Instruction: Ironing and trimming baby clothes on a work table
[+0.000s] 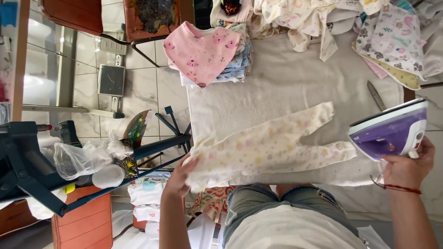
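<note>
On the towel-covered desk [277,87], near its front edge: patterned baby sleepsuit [267,147] spread flat, legs toward the right. Left hand [177,177] pinning the collar end at the left edge, fingers closed on the cloth. Right hand [406,168] wrapped tight around the purple iron [390,131], lifted off the right edge. Folded stack [207,57] done at the far-left corner; unsorted heap [350,27] left along the far edge.

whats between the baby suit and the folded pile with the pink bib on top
Only bare white towel lies between the baby suit and the folded pile in the head view; nothing else sits on that stretch.
</note>
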